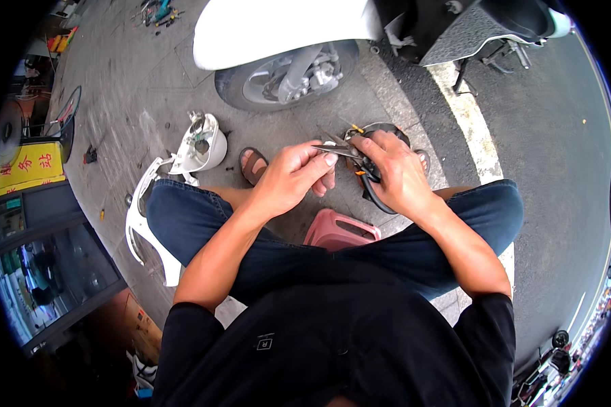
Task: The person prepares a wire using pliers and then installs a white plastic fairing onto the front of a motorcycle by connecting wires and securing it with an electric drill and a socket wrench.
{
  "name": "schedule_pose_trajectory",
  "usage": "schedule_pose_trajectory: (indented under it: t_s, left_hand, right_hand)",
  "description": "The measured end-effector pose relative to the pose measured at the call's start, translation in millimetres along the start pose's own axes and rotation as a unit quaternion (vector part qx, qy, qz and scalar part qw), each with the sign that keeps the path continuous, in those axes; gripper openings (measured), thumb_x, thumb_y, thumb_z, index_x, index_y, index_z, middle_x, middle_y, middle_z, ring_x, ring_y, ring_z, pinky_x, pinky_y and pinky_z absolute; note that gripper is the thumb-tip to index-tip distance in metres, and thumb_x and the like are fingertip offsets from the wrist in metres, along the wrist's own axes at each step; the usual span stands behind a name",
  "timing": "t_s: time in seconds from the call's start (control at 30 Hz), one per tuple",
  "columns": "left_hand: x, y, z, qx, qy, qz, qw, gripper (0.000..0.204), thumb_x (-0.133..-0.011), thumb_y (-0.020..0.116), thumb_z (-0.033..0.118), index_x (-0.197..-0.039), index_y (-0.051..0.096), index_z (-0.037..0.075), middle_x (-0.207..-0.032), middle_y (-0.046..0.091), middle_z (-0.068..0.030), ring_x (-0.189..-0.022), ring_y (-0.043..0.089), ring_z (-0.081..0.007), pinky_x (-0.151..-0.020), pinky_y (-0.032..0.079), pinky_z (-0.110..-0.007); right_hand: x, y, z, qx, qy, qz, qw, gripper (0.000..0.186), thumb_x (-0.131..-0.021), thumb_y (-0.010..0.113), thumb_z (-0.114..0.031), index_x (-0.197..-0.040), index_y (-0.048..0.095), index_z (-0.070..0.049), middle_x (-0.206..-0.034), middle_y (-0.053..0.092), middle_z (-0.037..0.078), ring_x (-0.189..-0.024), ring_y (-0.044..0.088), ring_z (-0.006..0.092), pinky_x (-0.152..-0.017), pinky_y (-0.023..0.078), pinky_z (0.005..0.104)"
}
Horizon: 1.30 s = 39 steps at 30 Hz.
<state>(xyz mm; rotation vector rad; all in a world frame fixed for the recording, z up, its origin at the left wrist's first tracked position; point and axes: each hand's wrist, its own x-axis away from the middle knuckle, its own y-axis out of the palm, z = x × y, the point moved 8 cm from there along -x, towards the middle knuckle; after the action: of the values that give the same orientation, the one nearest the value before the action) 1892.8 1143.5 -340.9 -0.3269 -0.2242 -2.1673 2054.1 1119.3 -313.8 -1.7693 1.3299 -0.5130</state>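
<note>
My right hand [397, 169] is wrapped round a pair of scissors [339, 150] with dark handles and some orange on them. The blades are parted and point left, toward my left hand [295, 175]. That hand is closed, its thumb and fingers pinched at the blades around a small pale bit too tiny to name. Both hands are in front of me between my knees. Just beyond my right hand is a dark round object [390, 129], partly covered by the hand, with a yellow-handled tool [357, 127] beside it.
Ahead stands a white scooter with its front wheel [285, 78]. A white headlight housing [210, 146] and a curved white trim piece [139, 217] lie left. A pink plastic stool [339, 230] is beneath me. Tools [159, 13] lie far left; another scooter [482, 34] stands far right.
</note>
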Motion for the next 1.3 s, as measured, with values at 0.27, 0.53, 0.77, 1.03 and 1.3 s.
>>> schedule_pose_trajectory:
  t_s: [0.27,0.53,0.77,1.03,1.3]
  left_hand:
    - [7,-5,-35,0.054,-0.062,0.024,0.996,0.033,-0.106,0.057,0.029,-0.094,0.064,-0.001,-0.077,0.065,-0.0050,-0.069,0.065,-0.0125,-0.062,0.051,-0.026]
    - [17,-13,-55,0.039,-0.056,0.094,0.993,0.032,-0.106,0.052,0.028,-0.102,0.061,-0.002,-0.089,0.067,-0.0100,-0.073,0.065,-0.0158,-0.064,0.057,-0.030]
    - [17,-15,-70,0.098,-0.123,0.082,0.984,0.039,-0.107,0.046,0.033,-0.110,0.059,-0.003,-0.085,0.067,-0.0122,-0.070,0.065,-0.0174,-0.059,0.054,-0.029]
    - [15,-10,-74,0.046,-0.160,0.059,0.984,0.032,-0.105,0.047,0.028,-0.100,0.057,-0.002,-0.077,0.066,-0.0084,-0.065,0.064,-0.0146,-0.058,0.053,-0.029]
    - [10,-6,-68,-0.005,-0.119,0.058,0.991,0.035,-0.105,0.044,0.030,-0.096,0.058,0.000,-0.071,0.063,-0.0086,-0.057,0.061,-0.0149,-0.051,0.050,-0.028]
  right_hand:
    - [2,26,5,-0.039,0.020,-0.054,0.998,0.053,-0.071,0.074,-0.001,-0.123,0.064,-0.007,-0.094,0.062,0.014,-0.090,0.066,0.0382,-0.073,0.053,0.0479]
    - [-4,49,0,-0.041,0.043,-0.081,0.995,0.046,-0.074,0.074,-0.008,-0.120,0.065,-0.008,-0.090,0.062,0.012,-0.081,0.068,0.0375,-0.065,0.051,0.0471]
    - [-6,54,2,-0.002,0.026,-0.081,0.996,0.039,-0.079,0.077,-0.015,-0.116,0.066,-0.007,-0.089,0.061,0.013,-0.079,0.068,0.0353,-0.068,0.056,0.0450]
    - [-1,56,5,-0.003,0.029,-0.081,0.996,0.041,-0.079,0.077,-0.014,-0.118,0.066,-0.007,-0.092,0.060,0.014,-0.086,0.068,0.0346,-0.071,0.057,0.0446]
    - [3,58,10,-0.025,0.050,-0.106,0.993,0.046,-0.078,0.077,-0.014,-0.121,0.065,-0.006,-0.094,0.060,0.014,-0.088,0.067,0.0352,-0.072,0.056,0.0455]
